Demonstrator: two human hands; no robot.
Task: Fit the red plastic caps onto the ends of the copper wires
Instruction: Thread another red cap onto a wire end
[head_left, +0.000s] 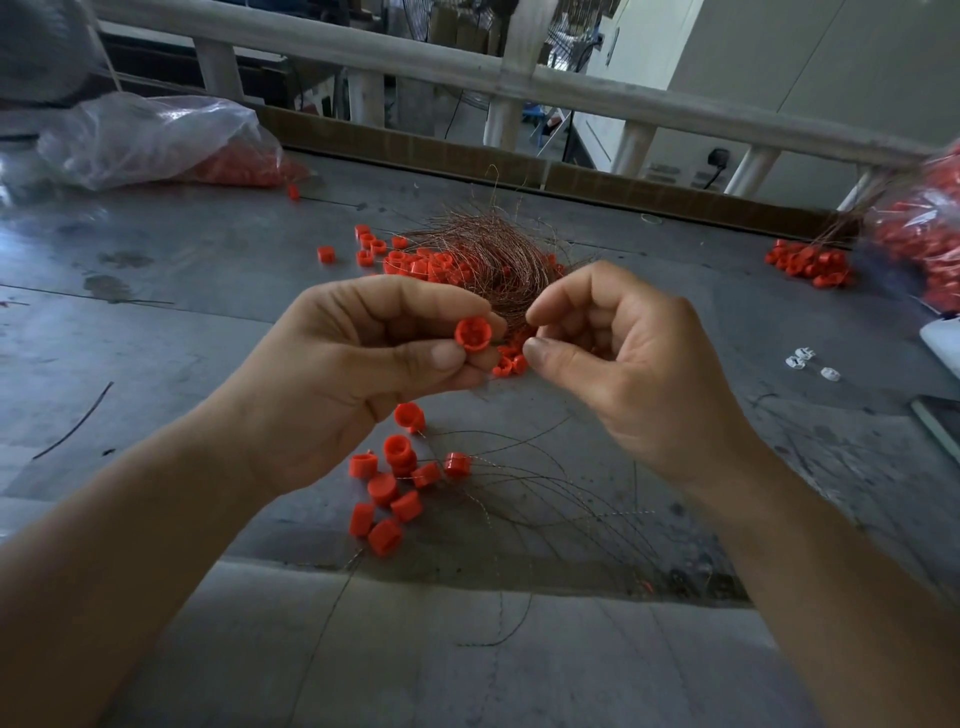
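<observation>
- Head view, progress: a small cluster of capped wires (400, 483) lies on the near part of the grey table (208, 270), below the hands. Farther off, a big tangle of copper wires (483, 249) and many loose caps (415, 262) wait, so most of the job looks undone.
- Head view, left hand (363, 358): thumb and fingers pinch one red cap (471, 334), hollow side facing the camera, held above the table.
- Head view, right hand (623, 364): just right of the cap, fingers curled, thumb and forefinger nearly meeting. Whether a wire sits between them cannot be told.
</observation>
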